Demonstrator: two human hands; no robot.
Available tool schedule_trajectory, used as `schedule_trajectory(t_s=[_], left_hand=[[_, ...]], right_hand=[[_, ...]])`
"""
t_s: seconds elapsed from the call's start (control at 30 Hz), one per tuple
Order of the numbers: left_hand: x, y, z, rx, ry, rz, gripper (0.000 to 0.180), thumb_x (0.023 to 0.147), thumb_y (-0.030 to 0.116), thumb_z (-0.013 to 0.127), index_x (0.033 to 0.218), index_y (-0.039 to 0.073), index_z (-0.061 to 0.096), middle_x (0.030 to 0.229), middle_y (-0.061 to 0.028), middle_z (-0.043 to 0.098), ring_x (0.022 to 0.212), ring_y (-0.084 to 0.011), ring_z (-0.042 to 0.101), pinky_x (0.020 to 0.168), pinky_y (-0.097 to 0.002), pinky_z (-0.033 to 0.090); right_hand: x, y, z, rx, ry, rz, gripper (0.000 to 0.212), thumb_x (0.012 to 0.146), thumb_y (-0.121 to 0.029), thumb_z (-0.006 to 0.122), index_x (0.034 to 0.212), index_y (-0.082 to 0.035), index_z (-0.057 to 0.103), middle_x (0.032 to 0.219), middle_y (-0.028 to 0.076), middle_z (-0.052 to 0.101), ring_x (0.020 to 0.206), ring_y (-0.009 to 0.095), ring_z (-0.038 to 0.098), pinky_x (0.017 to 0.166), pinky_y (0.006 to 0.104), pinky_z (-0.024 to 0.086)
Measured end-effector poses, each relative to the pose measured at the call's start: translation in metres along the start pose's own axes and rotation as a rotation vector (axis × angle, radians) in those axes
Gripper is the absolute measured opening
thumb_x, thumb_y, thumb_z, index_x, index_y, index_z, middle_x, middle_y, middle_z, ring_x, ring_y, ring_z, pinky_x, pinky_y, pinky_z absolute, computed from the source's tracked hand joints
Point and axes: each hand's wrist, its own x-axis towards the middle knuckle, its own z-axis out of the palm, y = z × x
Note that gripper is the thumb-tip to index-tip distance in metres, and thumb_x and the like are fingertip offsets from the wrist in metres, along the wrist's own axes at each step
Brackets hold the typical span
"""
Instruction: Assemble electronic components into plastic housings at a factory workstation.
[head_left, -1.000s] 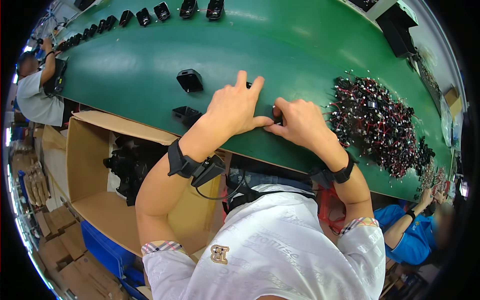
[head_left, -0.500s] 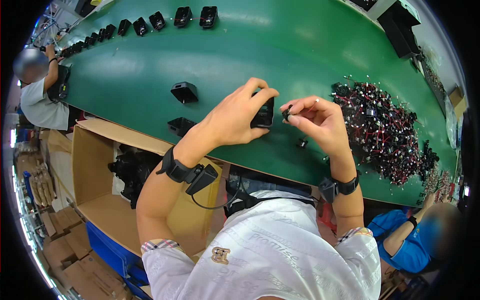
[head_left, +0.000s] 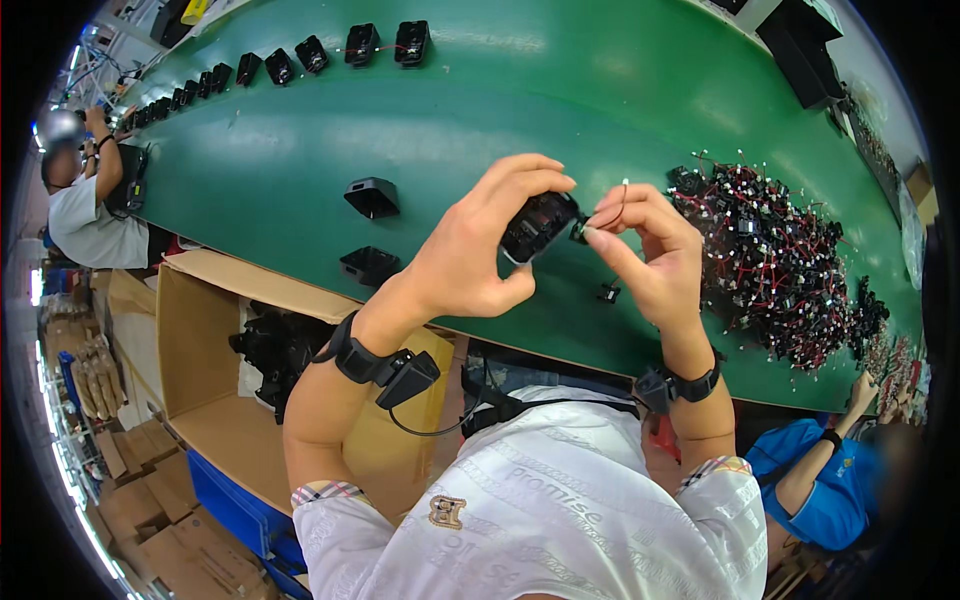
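Note:
A black plastic housing is gripped in my left hand, its hollow side facing up and to the right. My right hand pinches a small wired component by the housing's right edge; a thin dark red wire with a white plug rises over its fingers. Whether the component touches the housing, I cannot tell. Below my right hand, one small black part lies on the green table. Left of my left hand rest two more black housings, one farther and one nearer.
A big pile of wired black components covers the table's right side. Several black housings form a row along the far left. An open cardboard box with black parts stands at the left edge. Co-workers sit far left and right.
My left hand has tilted the housing and moved it slightly right. The component in my right hand is now closer to the housing, with its wire standing up.

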Motion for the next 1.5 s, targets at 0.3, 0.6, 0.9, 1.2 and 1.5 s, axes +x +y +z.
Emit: schedule_trajectory(t_s=[0.3, 0.6, 0.9, 1.2, 1.5], left_hand=[[-0.007, 0.007, 0.022, 0.075, -0.055, -0.053, 0.081, 0.059, -0.007, 0.061, 0.136, 0.004, 0.037, 0.128, -0.0166, 0.052, 0.108, -0.0361, 0.058, 0.086, -0.0369, 0.051], [-0.011, 0.012, 0.030, 0.180, 0.042, 0.040, 0.087, 0.057, -0.010, 0.064, 0.139, 0.001, 0.034, 0.128, -0.0211, 0.051, 0.107, -0.0363, 0.058, 0.084, -0.0383, 0.051], [-0.010, 0.018, 0.030, 0.229, -0.012, 0.011, 0.082, 0.056, -0.012, 0.060, 0.135, -0.004, 0.037, 0.124, -0.0214, 0.053, 0.092, -0.0351, 0.058, 0.079, -0.0387, 0.049], [-0.004, 0.011, 0.024, 0.109, -0.016, 0.099, 0.072, 0.059, -0.011, 0.059, 0.128, 0.001, 0.045, 0.125, -0.0149, 0.057, 0.112, -0.0333, 0.056, 0.092, -0.0374, 0.046], [-0.004, 0.009, 0.019, 0.079, -0.046, 0.142, 0.067, 0.059, -0.010, 0.056, 0.125, 0.005, 0.049, 0.124, -0.0092, 0.057, 0.122, -0.0333, 0.049, 0.099, -0.0403, 0.038]], right_hand=[[-0.002, -0.004, 0.013, -0.379, 0.186, -0.189, 0.011, 0.073, -0.002, 0.072, 0.081, 0.000, 0.064, 0.097, 0.010, 0.060, 0.086, 0.021, 0.060, 0.077, 0.0303, 0.048], [-0.006, -0.002, 0.015, -0.547, 0.224, -0.250, 0.012, 0.068, 0.001, 0.070, 0.073, -0.003, 0.060, 0.099, 0.010, 0.060, 0.084, 0.026, 0.056, 0.073, 0.0337, 0.044], [-0.006, -0.003, 0.014, -0.595, 0.137, -0.243, 0.014, 0.067, 0.001, 0.070, 0.073, -0.003, 0.058, 0.103, 0.011, 0.058, 0.089, 0.029, 0.055, 0.076, 0.0365, 0.044], [-0.004, 0.001, 0.010, 0.133, 0.109, 0.231, 0.038, 0.075, -0.002, 0.069, 0.109, -0.004, 0.052, 0.107, 0.007, 0.058, 0.099, 0.016, 0.057, 0.080, 0.0305, 0.045], [-0.007, 0.006, 0.013, 0.312, 0.024, 0.253, 0.052, 0.079, 0.002, 0.069, 0.124, -0.002, 0.043, 0.099, 0.008, 0.063, 0.089, 0.011, 0.061, 0.081, 0.0243, 0.048]])
